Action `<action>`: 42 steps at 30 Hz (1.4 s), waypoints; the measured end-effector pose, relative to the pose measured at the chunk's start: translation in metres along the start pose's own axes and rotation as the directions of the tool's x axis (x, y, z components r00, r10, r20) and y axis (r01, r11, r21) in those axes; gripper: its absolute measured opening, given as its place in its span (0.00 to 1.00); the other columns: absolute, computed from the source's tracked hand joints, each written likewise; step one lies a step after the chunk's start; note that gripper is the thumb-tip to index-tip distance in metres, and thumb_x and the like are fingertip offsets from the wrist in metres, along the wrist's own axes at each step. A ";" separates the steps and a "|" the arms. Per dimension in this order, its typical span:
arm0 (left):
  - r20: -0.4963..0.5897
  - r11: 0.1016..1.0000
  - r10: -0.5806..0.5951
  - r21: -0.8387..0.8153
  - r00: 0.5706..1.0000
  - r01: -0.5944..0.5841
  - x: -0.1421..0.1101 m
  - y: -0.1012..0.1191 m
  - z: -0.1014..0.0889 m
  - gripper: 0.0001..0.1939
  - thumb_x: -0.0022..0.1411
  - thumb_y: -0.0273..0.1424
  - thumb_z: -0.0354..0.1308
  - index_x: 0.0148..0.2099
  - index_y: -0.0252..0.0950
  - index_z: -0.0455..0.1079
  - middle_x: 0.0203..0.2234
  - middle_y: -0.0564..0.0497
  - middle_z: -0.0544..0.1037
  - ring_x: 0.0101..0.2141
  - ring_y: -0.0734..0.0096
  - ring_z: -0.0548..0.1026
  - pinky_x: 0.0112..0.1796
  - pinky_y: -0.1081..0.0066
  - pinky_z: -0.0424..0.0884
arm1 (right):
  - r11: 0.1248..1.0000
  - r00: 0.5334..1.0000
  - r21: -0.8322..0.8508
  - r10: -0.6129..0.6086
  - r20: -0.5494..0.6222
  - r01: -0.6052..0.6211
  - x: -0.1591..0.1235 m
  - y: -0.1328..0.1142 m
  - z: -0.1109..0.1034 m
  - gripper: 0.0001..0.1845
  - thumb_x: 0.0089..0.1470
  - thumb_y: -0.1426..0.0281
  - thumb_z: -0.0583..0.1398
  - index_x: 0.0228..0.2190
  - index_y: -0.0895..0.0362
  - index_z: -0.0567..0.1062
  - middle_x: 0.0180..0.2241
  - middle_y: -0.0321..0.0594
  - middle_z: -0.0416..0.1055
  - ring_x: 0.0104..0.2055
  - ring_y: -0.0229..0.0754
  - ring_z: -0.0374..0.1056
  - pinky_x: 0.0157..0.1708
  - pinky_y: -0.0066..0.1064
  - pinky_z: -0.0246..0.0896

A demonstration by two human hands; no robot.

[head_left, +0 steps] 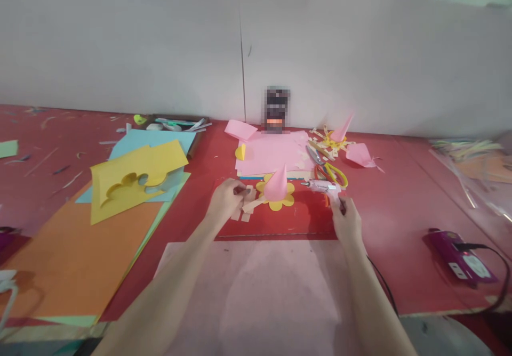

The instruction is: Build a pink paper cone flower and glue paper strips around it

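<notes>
My right hand is wrapped round the handle of a pale pink glue gun, whose nozzle points left. In front of me a pink paper cone stands upright on a yellow paper flower. My left hand is left of the flower, its fingers pinched on a beige paper strip. More beige strips lie just under it, and one slants towards the flower's edge. A red board lies beneath these pieces.
Pink paper lies behind the flower, with yellow-handled scissors at its right. A second pink cone rests among scraps. Cut yellow sheets and orange paper cover the left. A purple power box with a cable sits right.
</notes>
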State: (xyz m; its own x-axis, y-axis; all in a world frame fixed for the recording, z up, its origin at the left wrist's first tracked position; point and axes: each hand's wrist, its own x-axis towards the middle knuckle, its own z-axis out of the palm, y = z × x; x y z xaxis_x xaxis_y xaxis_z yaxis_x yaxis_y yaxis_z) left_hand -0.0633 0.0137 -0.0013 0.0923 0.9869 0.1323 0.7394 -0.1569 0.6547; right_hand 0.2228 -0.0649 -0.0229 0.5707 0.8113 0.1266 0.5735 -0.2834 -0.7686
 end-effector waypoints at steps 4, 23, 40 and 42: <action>-0.010 1.000 0.006 -0.001 1.000 -0.006 0.000 0.000 -0.002 0.04 0.52 0.31 0.55 0.27 0.39 0.68 0.26 0.52 0.73 0.27 0.70 0.72 0.27 0.72 0.67 | 1.000 1.000 0.016 0.008 0.009 -0.009 -0.001 -0.003 -0.001 0.25 0.48 0.48 0.50 0.33 0.56 0.69 0.25 0.38 0.67 0.28 0.41 0.60 0.30 0.30 0.53; 0.274 0.945 0.244 -0.281 0.930 -0.165 -0.031 0.046 0.007 0.08 0.59 0.36 0.49 0.32 0.40 0.66 0.31 0.51 0.76 0.36 0.66 0.73 0.38 0.64 0.68 | 1.000 1.000 0.028 0.012 0.009 -0.012 -0.001 -0.005 -0.001 0.24 0.48 0.47 0.50 0.29 0.56 0.67 0.23 0.36 0.63 0.27 0.40 0.59 0.29 0.29 0.52; 0.177 0.963 0.268 -0.076 0.947 -0.259 -0.023 0.032 0.016 0.07 0.59 0.34 0.50 0.30 0.39 0.64 0.28 0.52 0.71 0.30 0.69 0.69 0.32 0.69 0.65 | 1.000 1.000 0.024 0.020 0.012 -0.020 -0.001 -0.004 -0.001 0.22 0.48 0.50 0.51 0.32 0.56 0.68 0.25 0.37 0.65 0.28 0.40 0.60 0.31 0.30 0.53; 0.204 0.969 0.242 -0.095 0.949 -0.227 -0.024 0.032 0.016 0.07 0.60 0.34 0.49 0.30 0.39 0.64 0.27 0.53 0.71 0.28 0.71 0.68 0.29 0.71 0.63 | 1.000 1.000 0.020 0.017 0.014 -0.017 -0.001 -0.004 -0.001 0.23 0.48 0.50 0.51 0.34 0.57 0.68 0.25 0.38 0.65 0.28 0.40 0.60 0.30 0.30 0.53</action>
State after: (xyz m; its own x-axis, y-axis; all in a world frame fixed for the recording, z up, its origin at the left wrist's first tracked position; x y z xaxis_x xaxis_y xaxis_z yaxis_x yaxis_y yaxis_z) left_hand -0.0313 -0.0142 0.0045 0.4028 0.9057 0.1324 0.6325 -0.3799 0.6749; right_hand 0.2205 -0.0649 -0.0197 0.5721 0.8134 0.1049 0.5518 -0.2872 -0.7829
